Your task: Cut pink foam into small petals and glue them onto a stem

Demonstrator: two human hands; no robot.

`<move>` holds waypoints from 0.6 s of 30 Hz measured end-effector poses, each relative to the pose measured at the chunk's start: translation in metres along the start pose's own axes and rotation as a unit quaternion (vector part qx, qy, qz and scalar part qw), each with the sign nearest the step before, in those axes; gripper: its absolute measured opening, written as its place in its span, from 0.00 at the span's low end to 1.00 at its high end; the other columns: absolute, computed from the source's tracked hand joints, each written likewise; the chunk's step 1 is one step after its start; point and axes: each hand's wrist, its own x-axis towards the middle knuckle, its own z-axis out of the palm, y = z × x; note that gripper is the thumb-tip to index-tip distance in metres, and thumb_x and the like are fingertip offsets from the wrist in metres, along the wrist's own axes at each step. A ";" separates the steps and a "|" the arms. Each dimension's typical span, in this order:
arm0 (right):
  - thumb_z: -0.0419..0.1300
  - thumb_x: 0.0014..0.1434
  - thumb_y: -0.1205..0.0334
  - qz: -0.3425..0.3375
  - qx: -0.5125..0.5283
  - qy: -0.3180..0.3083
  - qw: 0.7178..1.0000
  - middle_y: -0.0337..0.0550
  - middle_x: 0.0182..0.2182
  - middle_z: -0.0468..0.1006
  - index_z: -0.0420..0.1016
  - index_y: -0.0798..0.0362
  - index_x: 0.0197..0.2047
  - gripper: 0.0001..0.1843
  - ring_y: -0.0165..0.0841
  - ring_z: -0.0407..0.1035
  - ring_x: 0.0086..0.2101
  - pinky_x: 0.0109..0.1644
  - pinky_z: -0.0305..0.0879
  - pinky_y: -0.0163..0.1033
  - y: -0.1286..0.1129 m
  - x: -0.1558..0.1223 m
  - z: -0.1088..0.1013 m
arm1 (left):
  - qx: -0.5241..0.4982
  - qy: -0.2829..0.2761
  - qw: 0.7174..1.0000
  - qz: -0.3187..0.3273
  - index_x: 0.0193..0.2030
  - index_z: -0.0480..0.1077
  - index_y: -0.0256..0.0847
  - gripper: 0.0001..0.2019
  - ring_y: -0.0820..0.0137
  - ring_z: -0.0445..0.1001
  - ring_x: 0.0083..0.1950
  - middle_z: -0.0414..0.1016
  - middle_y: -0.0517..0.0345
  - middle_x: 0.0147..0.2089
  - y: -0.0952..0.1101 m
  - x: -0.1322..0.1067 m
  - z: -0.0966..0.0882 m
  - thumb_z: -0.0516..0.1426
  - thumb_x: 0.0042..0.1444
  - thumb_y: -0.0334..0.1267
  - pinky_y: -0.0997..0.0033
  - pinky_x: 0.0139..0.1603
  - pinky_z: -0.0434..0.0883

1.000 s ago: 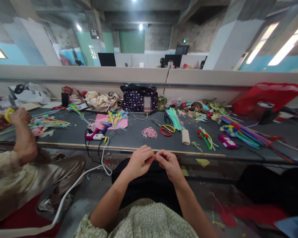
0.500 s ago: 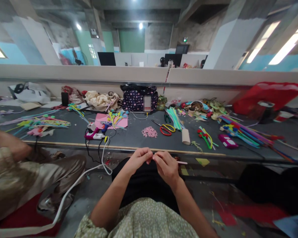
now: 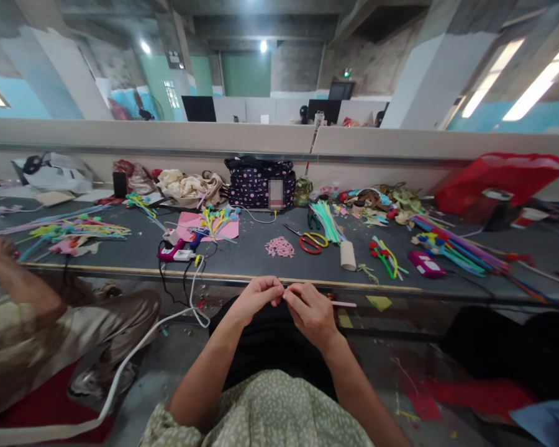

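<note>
In front of the table edge, above my lap, my left hand and my right hand meet at their fingertips. A thin pale pink strip sticks out to the right from behind my right hand, whose fingers are closed on it. My left thumb and forefinger are pinched at the meeting point, where whatever lies between them is too small to make out. Beyond my hands, a heap of small pink pieces lies on the table. Right of it are scissors with red and yellow handles.
The dark table also bears a cardboard tube, pipe cleaners, a purple box and a glue gun on pink paper. A white cable hangs down at left, near a seated person's arm.
My hands stay fingertip to fingertip with only a small shift, and the pink strip reaches slightly farther right. The neighbouring person's forearm at left has moved, bringing a hand into view.
</note>
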 end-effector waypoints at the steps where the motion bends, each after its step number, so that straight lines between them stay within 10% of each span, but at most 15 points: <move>1: 0.51 0.62 0.68 0.003 0.006 -0.002 1.000 0.48 0.37 0.74 0.74 0.48 0.43 0.12 0.36 0.68 0.38 0.41 0.67 0.42 -0.001 0.000 -0.001 | 0.002 0.000 1.000 -0.001 0.28 0.68 0.35 0.15 0.76 0.63 0.27 0.67 0.60 0.24 0.000 0.000 0.000 0.60 0.52 0.47 0.75 0.31 0.60; 18: 0.57 0.60 0.59 0.249 0.271 0.035 0.929 0.41 0.30 0.73 0.73 0.51 0.32 0.07 0.31 0.66 0.30 0.32 0.62 0.35 -0.006 0.006 -0.007 | 0.260 0.059 0.954 0.140 0.30 0.71 0.38 0.09 0.70 0.67 0.33 0.71 0.57 0.29 0.008 -0.009 0.010 0.55 0.58 0.40 0.72 0.36 0.61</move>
